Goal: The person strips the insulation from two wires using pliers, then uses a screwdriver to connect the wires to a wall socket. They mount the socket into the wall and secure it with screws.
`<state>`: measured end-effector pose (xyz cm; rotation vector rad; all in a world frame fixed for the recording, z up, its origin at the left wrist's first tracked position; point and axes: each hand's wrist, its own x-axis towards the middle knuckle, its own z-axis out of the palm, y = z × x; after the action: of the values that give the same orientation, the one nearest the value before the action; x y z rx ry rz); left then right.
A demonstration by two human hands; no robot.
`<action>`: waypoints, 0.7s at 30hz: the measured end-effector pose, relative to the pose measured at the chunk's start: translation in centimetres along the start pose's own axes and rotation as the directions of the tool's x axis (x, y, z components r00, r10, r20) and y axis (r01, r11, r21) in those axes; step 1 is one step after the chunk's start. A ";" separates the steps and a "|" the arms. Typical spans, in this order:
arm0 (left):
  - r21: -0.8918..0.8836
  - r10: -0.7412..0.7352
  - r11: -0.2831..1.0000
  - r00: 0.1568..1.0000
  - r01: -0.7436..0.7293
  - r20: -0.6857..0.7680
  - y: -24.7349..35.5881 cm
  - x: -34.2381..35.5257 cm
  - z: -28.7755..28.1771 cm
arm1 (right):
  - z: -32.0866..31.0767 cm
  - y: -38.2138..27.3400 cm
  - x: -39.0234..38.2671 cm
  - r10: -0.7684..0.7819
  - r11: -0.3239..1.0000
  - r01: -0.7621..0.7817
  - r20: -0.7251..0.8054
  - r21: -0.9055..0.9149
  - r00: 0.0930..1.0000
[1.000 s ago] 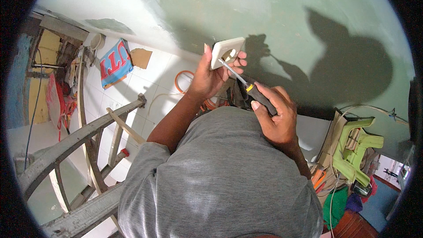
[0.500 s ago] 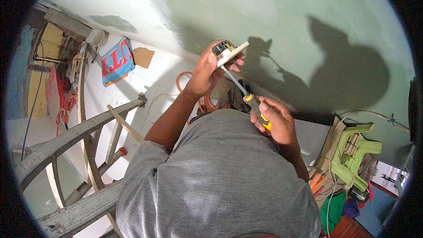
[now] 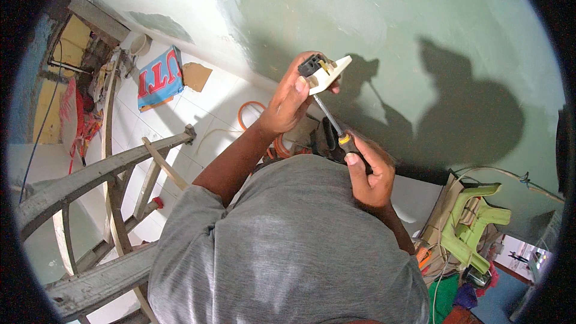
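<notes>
A cream wall plate (image 3: 332, 76) with a black module (image 3: 311, 65) on its back is gripped by my left hand (image 3: 292, 96), thumb on the near side and fingers behind. It is tilted, up in front of the green wall. My right hand (image 3: 371, 176) is closed round the dark and yellow handle of a screwdriver (image 3: 329, 112). The metal shaft points up and left, its tip at the lower edge of the plate. Whether the tip sits in a screw cannot be made out.
A wooden ladder (image 3: 96, 177) stands close on my left. Orange tubing (image 3: 245, 110), a blue banner piece (image 3: 161, 81) and cardboard (image 3: 195, 77) lie on the white tiles. The painted wall (image 3: 384, 18) rises ahead. At right, a light green plastic stool (image 3: 474, 228) lies tipped among clutter.
Both hands have shifted slightly right in the picture with the plate and screwdriver. My right hand's fingers have changed position round the handle, the thumb now higher along it.
</notes>
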<state>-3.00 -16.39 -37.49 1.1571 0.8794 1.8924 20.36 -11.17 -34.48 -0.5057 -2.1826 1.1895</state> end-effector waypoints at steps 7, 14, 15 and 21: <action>-0.055 0.038 0.998 0.999 -0.037 0.014 -0.7 0.5 -0.5 | -1.0 -1.2 0.1 0.500 0.776 -0.542 0.208 0.322 0.841; 0.012 0.060 0.998 0.998 -0.061 0.022 -0.6 0.4 -0.9 | -0.1 -1.2 0.9 -0.047 0.986 0.049 0.022 -0.157 0.999; 0.013 0.067 0.998 0.997 -0.068 0.022 -0.7 0.5 -1.0 | 0.1 -1.6 0.7 -0.035 0.975 0.037 0.014 -0.220 0.999; -0.052 0.126 0.991 0.991 -0.124 0.034 -0.7 0.9 -0.7 | -0.4 -1.4 0.5 0.233 0.966 -0.238 0.063 0.100 0.970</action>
<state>-3.82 -15.38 -37.96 1.2384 0.7505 1.9748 20.20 -11.38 -32.96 -0.7114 -2.1307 1.4517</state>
